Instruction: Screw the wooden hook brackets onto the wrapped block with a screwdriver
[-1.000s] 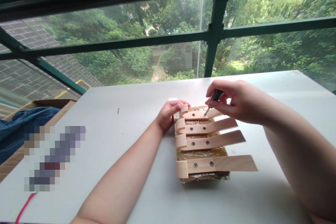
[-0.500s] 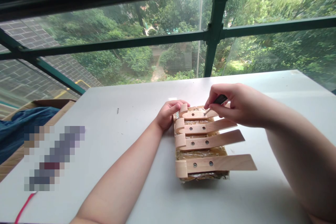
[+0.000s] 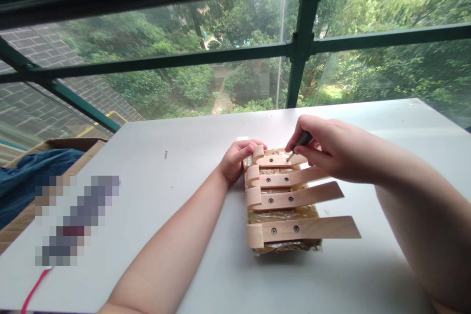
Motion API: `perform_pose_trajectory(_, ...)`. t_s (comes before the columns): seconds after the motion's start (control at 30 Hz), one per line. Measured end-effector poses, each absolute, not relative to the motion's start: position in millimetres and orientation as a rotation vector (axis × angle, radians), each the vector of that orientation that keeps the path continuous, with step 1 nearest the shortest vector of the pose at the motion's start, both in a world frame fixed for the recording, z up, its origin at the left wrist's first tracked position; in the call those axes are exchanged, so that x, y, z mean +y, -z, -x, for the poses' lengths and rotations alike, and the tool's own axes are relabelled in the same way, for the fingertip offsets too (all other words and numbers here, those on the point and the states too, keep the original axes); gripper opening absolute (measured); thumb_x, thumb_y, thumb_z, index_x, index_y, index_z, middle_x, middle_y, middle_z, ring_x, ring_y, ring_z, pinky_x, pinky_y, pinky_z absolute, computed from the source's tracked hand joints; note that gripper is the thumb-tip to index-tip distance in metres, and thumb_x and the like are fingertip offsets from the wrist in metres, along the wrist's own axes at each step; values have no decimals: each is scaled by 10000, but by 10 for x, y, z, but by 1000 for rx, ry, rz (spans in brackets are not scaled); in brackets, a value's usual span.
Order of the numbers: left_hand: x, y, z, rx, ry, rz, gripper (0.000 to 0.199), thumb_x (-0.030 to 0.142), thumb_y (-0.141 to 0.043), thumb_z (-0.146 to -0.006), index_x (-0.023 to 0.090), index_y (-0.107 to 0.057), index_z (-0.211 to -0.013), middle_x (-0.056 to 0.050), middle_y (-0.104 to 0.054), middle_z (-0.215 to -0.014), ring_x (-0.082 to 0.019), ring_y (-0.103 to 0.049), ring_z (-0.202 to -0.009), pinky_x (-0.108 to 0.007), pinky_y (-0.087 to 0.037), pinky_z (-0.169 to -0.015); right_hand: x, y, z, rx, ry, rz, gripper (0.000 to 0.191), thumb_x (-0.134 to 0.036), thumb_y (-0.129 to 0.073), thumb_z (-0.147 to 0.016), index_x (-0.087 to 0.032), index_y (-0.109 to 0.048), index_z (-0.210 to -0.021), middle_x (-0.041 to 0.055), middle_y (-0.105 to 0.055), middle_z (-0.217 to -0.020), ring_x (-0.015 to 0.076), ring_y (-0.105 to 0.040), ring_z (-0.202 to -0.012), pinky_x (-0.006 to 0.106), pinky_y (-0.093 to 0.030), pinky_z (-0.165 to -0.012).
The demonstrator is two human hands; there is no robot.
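Observation:
My right hand [image 3: 321,146] grips a small screwdriver [image 3: 303,142] by its black handle. The thin shaft slants down to a screw [image 3: 287,160] in the farthest wooden strip [image 3: 278,162]. A second hole or screw shows to the left in that strip. Several pale wooden strips lie across a long block [image 3: 285,216] wrapped in clear plastic or brown tape. Each nearer strip, such as the nearest one [image 3: 326,228], has two cross-head screws and a raised rounded left end. My left hand [image 3: 236,161] closes round the block's far left corner, its fingertips partly hidden behind the farthest strip.
The block stands on a white table [image 3: 206,265]. A small loose screw or nail [image 3: 166,154] lies left of my left hand. At the left are a blurred-out object [image 3: 84,216] with a red cord [image 3: 35,289] and a cardboard box [image 3: 91,149] holding blue cloth. Green-framed windows rise behind.
My right hand has turned slightly, and the screwdriver's handle now stands more upright, with its tip at the same screw. The left hand and the block keep their places.

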State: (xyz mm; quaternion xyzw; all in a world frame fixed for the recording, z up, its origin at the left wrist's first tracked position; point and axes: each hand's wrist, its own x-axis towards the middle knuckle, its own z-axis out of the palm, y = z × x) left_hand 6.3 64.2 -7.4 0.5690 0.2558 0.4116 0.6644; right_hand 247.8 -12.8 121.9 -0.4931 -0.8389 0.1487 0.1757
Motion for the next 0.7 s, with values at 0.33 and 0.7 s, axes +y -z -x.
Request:
perform_pose_trajectory(0.33, 652, 84, -56, 562, -928, -1272, 377, 495, -696, -775, 121, -736, -801, -102, -654, -1042, -202, -626, -828, -320, -502, -796, -97, -1259, -2547, -2416, -257, 1486, 182, -419, -551, -889, -238, -568, -875, 26, -702, -842, 188, -605, -709, 293, -388, -598)
perform_pose_trajectory(0.7, 652, 86, -56, 584, -928, -1279, 405, 519, -697, -765, 121, -741, -826, -108, -672, -1014, -212, -630, -826, -326, -499, -792, -54, -1249, -2530, -2328, -159, 1669, 278, -488, -520, -886, -237, -470, -778, 9, -631, -710, 162, -508, -589, 285, -335, -518)
